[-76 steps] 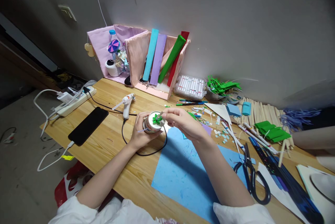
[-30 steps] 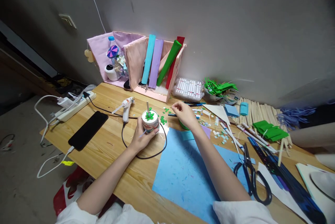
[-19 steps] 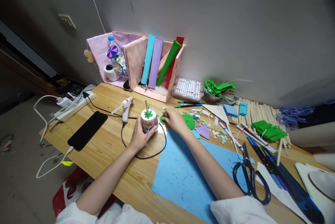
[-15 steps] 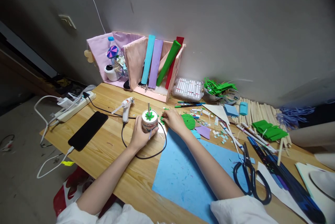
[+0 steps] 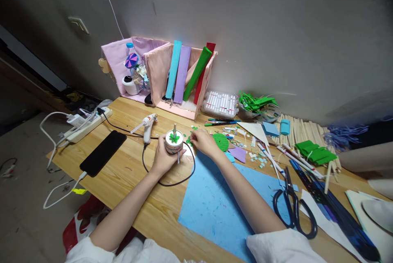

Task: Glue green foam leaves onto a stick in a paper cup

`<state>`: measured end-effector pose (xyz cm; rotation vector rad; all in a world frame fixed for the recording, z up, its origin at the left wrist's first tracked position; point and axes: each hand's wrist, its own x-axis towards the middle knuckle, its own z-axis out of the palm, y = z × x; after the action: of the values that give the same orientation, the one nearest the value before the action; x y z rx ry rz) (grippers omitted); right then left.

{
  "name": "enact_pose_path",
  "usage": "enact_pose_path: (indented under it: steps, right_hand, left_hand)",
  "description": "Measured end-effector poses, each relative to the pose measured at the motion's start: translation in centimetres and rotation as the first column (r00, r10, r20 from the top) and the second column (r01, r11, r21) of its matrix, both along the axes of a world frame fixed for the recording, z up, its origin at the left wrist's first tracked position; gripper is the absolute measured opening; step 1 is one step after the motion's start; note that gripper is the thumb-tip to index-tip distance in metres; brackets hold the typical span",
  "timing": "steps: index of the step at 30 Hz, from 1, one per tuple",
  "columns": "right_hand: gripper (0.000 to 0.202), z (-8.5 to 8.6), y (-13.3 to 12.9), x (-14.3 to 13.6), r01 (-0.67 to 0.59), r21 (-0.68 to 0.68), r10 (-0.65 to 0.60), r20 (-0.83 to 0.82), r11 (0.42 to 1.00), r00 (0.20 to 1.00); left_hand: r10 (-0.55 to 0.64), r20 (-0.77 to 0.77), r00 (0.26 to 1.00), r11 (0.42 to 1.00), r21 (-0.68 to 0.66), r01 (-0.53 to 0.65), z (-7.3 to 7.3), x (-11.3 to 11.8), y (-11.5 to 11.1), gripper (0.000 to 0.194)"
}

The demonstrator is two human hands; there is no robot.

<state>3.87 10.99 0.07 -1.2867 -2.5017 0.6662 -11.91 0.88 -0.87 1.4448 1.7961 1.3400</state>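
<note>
My left hand (image 5: 166,157) is wrapped round a small round pot (image 5: 172,146) with a white top and a patterned side. A thin stick (image 5: 175,129) stands up from its centre, ringed by green paper leaves (image 5: 174,138). Beside it, my right hand (image 5: 202,140) rests low over small green paper pieces (image 5: 188,141), thumb and fingers pinched together. Whatever lies between those fingertips is too small to make out. A round green disc (image 5: 220,142) lies just right of the right hand.
Left of the pot are a glue gun (image 5: 149,127), its black cable, a phone (image 5: 103,153) and a power strip (image 5: 89,125). A blue sheet (image 5: 215,201) lies under my right forearm, with scissors (image 5: 293,205) to its right. Paper scraps, markers (image 5: 221,104) and a pink box (image 5: 181,109) sit farther back.
The pot has shifted slightly to the left and tilted a little in my left hand. My right hand stays by the green pieces, its fingertips slightly moved.
</note>
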Motion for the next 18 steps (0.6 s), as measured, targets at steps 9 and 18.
enact_pose_path:
  steps: [9, 18]
  right_hand:
    - [0.014, 0.2, 0.1, 0.3, 0.056, -0.096, -0.066, -0.101, 0.994, 0.993]
    - [0.015, 1.1, 0.7, 0.5, -0.042, -0.414, -0.162, -0.445, 0.909, 0.881]
  left_hand:
    - [-0.003, 0.095, 0.995, 1.000, -0.027, 0.006, -0.2, 0.0, 0.1, 0.059]
    - [-0.002, 0.107, 0.994, 1.000, -0.022, 0.004, -0.4, -0.1, 0.1, 0.058]
